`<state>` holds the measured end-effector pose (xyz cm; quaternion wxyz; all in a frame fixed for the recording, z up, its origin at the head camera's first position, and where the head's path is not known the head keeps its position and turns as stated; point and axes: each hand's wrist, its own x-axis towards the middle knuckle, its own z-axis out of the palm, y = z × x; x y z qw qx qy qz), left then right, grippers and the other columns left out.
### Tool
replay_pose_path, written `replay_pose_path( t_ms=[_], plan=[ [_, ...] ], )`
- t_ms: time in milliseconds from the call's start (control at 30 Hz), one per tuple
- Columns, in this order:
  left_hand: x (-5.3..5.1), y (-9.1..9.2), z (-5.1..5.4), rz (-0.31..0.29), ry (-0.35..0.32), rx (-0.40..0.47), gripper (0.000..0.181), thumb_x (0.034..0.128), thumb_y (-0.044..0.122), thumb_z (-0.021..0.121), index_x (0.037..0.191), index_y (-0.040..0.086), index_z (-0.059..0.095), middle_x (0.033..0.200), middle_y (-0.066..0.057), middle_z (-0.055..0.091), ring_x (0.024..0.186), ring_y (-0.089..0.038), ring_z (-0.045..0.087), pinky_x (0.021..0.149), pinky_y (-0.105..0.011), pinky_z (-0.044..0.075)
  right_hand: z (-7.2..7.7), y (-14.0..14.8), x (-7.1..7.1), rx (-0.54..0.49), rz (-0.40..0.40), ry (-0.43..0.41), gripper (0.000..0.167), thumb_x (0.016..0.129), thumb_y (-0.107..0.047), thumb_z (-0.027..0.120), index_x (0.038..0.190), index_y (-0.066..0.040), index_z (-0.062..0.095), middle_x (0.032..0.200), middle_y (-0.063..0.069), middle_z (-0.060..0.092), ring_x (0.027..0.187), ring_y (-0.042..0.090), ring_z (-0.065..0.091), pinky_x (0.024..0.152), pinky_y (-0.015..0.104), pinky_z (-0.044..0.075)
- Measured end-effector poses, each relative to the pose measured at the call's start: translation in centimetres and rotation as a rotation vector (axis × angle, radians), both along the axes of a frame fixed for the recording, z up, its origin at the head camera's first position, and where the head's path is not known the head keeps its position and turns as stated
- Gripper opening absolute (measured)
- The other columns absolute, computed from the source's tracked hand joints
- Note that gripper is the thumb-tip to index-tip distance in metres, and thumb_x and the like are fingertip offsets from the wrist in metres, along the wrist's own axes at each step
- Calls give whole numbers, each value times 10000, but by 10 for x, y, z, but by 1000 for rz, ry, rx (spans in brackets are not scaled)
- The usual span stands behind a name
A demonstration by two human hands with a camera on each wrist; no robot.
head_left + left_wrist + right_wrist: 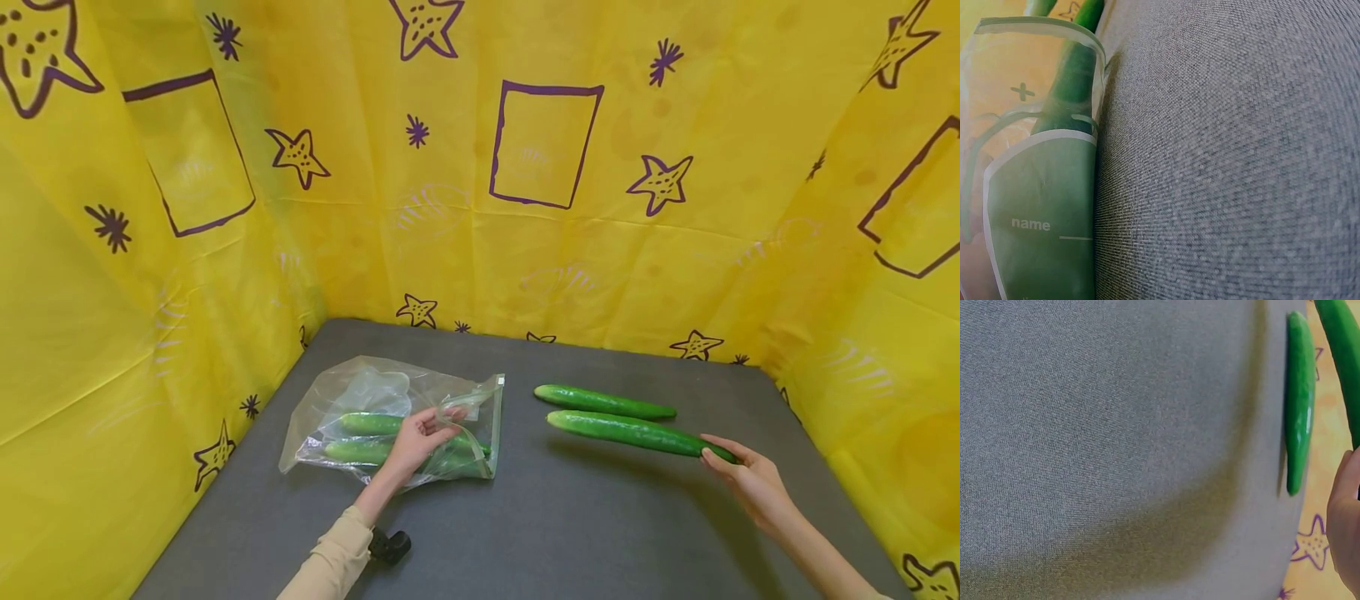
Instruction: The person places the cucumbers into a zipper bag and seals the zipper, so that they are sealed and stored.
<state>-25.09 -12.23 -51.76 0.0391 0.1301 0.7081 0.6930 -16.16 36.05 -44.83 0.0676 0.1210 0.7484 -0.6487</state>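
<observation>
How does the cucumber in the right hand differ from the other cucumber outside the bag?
The held cucumber is raised off the table; the other cucumber lies on it. One end of the held cucumber is in the right grip; no hand touches the other cucumber. Both are long, green and paler at one end.

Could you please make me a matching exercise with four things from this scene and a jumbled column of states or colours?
Things:
1. left hand
2. right hand
3. transparent bag
4. backdrop

States or colours:
A. holding a cucumber by one end
B. yellow, with dark drawings
C. lying on the grey table, green vegetables inside
D. holding part of the bag's plastic

Pairs: 1-D, 2-A, 3-C, 4-B
</observation>
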Motion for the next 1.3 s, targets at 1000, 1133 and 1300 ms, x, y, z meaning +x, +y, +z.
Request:
replay_pose_path(
  t_ms=[1000, 1133, 1300],
  plan=[
    [0, 1, -1, -39, 5, 51, 345, 869, 48, 663, 1153, -125, 575, 1211, -299, 586, 912, -13, 673, 764, -174, 525, -17, -61, -11, 89, 22, -6, 470, 900, -202, 655, 1311, -2, 544, 1129, -93, 519, 891, -63, 608, 869, 217, 511],
    [0, 0, -1, -31, 16, 35, 329, 866, 57, 670, 1132, -118, 586, 1198, -301, 594, 900, -15, 675, 743, -173, 524, -20, -70, -13, 94, 21, -17, 522, 900, -220, 656, 1341, 15, 505, 1238, 0, 512, 898, -65, 611, 896, 242, 506],
    [0, 1, 0, -33, 14, 33, 335, 867, 75, 673, 1144, -95, 594, 1212, -267, 600, 920, -27, 677, 757, -181, 528, -23, -79, -17, 105, 21, -1, 549, 897, -218, 659, 1349, 39, 482, 1335, 98, 477, 900, -67, 611, 901, 243, 504]
  ],
)
